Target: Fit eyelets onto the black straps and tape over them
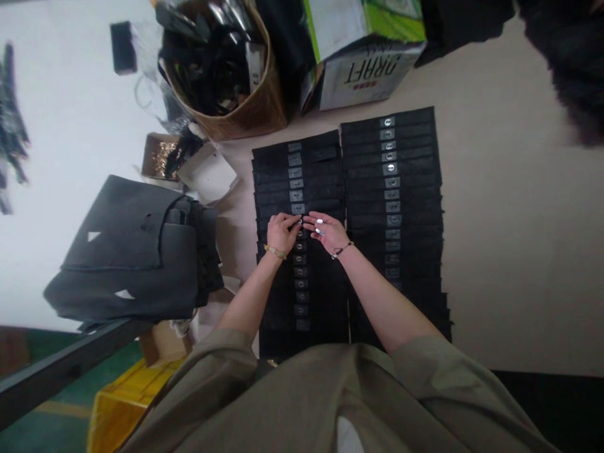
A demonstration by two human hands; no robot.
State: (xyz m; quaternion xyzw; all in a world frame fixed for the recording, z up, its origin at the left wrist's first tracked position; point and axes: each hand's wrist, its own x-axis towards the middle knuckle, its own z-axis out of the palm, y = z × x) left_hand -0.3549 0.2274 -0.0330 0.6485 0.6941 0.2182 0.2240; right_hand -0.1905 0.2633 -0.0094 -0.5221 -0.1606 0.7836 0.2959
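Note:
Two columns of overlapping black fabric pieces [391, 189] lie on a beige table, each with a grey patch down its middle, some bearing a small metal fitting. My left hand [282, 231] rests on the left column [297, 170], its fingertips pinched on a small metal fitting at a patch. My right hand [326, 231] lies just beside it on the same column, fingers curled around small silvery metal fittings [319, 221]. The two hands almost touch.
A brown cardboard box [236, 94] full of black parts stands at the back, beside a printed carton [363, 69]. A small open box of brass bits [160, 157] and a stack of dark grey fabric [132, 251] lie left. A yellow crate [117, 402] sits below.

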